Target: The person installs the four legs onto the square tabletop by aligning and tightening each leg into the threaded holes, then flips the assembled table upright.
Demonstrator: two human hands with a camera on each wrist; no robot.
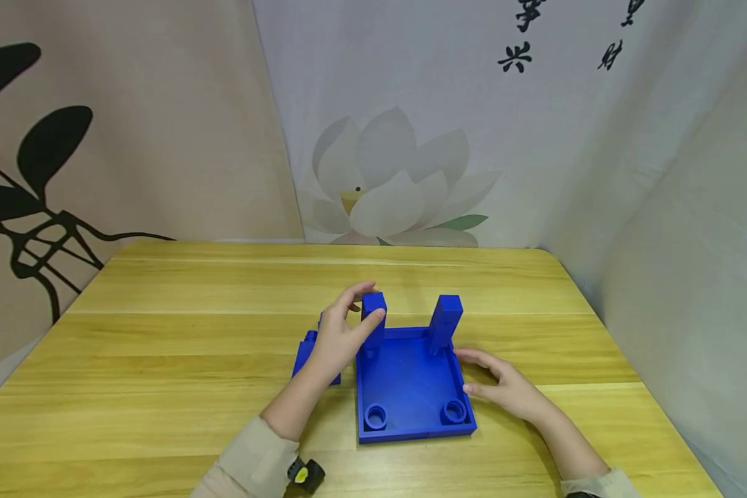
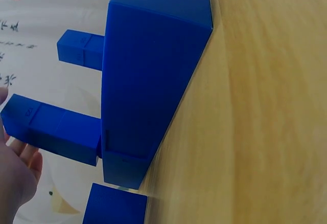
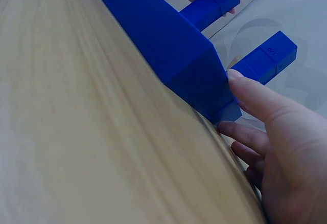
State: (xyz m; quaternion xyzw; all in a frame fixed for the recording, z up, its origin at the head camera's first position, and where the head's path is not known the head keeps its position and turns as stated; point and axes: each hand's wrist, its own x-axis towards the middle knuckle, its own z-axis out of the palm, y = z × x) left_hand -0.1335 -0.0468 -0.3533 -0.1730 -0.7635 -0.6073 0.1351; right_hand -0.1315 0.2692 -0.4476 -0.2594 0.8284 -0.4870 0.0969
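Observation:
A blue square tray-like base (image 1: 407, 380) lies on the table with its rim facing up. Two blue square posts stand in it: the left post (image 1: 373, 325) and the right post (image 1: 446, 321), both at the far corners. Round sockets (image 1: 376, 416) show at its near corners. My left hand (image 1: 341, 339) holds the left post near its top, thumb in front and fingers behind. My right hand (image 1: 507, 387) rests at the base's right side with relaxed fingers; its thumb (image 3: 250, 93) touches the rim.
More blue pieces (image 1: 303, 354) lie left of the base, partly hidden behind my left hand and wrist. The wooden table (image 1: 193, 360) ends at a printed cloth backdrop (image 1: 404, 138) at the back, with pale cloth along the right.

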